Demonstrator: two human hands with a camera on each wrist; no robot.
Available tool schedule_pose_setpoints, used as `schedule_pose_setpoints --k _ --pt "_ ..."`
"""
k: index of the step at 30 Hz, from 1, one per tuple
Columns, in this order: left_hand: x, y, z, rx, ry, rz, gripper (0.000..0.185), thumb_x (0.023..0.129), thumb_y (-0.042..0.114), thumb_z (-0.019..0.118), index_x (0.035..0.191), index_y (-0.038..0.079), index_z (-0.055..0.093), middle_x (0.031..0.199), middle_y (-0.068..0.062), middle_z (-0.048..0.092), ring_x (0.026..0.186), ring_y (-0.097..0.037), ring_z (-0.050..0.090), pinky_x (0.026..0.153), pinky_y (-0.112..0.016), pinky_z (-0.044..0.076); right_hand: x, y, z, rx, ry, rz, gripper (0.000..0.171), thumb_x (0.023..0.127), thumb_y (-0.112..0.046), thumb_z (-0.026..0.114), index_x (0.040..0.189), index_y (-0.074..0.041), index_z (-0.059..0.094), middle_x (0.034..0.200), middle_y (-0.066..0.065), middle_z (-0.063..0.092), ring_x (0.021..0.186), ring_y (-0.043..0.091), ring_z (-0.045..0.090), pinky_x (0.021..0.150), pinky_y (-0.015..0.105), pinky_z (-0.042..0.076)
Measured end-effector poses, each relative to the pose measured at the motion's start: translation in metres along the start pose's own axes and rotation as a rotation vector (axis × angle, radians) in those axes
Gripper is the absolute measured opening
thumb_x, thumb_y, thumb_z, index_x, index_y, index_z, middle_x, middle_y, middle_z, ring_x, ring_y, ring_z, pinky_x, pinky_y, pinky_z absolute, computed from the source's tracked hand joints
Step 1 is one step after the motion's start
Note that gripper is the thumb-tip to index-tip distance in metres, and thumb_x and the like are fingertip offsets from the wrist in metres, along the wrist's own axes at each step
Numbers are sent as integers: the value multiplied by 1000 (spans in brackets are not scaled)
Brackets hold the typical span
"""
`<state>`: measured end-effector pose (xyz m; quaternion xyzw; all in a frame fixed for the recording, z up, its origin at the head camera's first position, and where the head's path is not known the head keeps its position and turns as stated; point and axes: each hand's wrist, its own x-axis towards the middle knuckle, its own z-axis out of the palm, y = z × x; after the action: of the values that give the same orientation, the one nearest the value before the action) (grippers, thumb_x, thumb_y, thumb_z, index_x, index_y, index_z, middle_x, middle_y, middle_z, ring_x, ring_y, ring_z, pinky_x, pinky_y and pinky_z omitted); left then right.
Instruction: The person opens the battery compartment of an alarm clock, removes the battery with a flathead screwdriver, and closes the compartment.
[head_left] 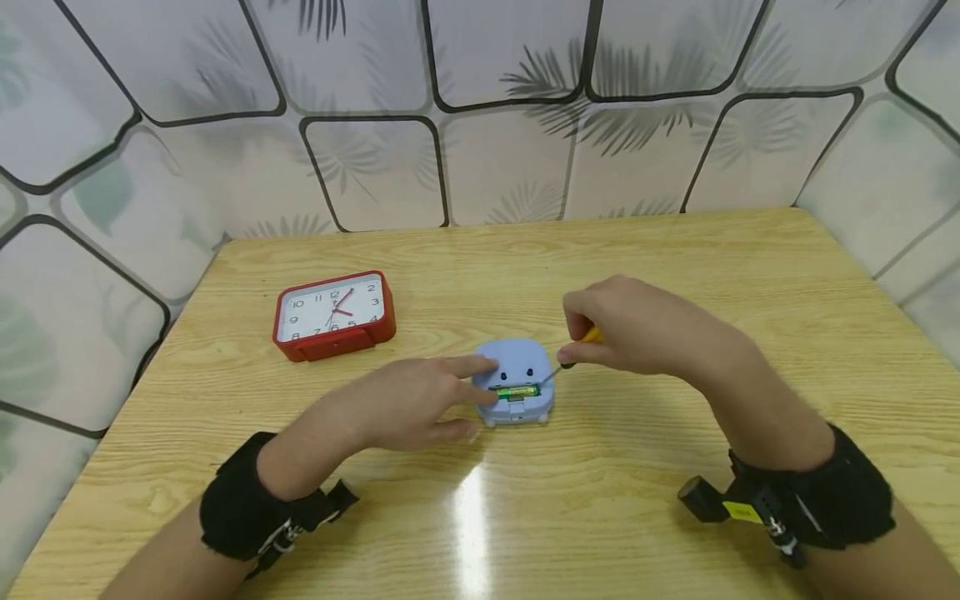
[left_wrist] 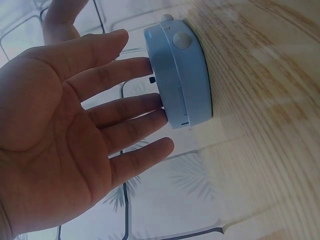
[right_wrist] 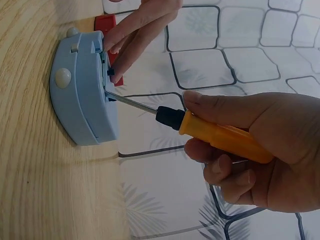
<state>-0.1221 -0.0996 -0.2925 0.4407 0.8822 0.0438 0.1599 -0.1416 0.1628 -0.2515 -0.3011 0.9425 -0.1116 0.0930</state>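
- Wallpaper (head_left: 375, 175) with dark rounded outlines and faint palm leaves backs a light wooden table (head_left: 675, 275).
- Near the middle of the table lies a pale blue clock (head_left: 517, 367), face down, its battery bay uncovered with a green battery (head_left: 517, 391) sitting in it.
- Left hand (head_left: 408, 404) lies flat with fingers straight and spread, fingertips (left_wrist: 150, 107) touching the back of the blue clock; nothing is gripped.
- Right hand (head_left: 637, 325) is curled round the yellow handle of a screwdriver (right_wrist: 200, 125), thumb on top; the metal tip meets the clock's back beside the battery bay.
- Well to the left, towards the wall, a red alarm clock (head_left: 333, 315) lies face up, apart from both hands.
- Black straps wrap both wrists.
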Motion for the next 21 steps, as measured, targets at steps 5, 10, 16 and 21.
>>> schedule_pose_setpoints --k 5,10,16,21 --pt "0 -1 0 -2 4 7 38 90 37 59 125 21 61 149 -4 37 129 -21 45 100 -39 44 -3 6 0 3 -136 60 23 85 -40 66 80 -18 59 71 -7 58 62 10 50 58 26 41" --pt "-1 -1 0 -4 9 8 38 90 36 60 125 22 61 148 -3 37 129 -21 45 100 -39 43 -1 12 5 15 -254 59 20 88 -38 62 85 -19 59 74 -7 58 65 10 51 60 27 42" --pt "0 0 0 -2 12 9 38 90 36 60 125 22 61 148 -3 38 128 -21 46 100 -39 44 3 19 11 33 -276 57 17 88 -35 63 86 -18 59 76 -6 59 65 10 51 60 27 42" --pt "-1 0 -1 0 12 9 39 89 35 61 126 21 61 148 -3 38 129 -21 45 101 -39 43 4 20 11 44 -265 47 20 87 -36 64 91 -17 60 76 -5 59 66 9 53 61 27 43"
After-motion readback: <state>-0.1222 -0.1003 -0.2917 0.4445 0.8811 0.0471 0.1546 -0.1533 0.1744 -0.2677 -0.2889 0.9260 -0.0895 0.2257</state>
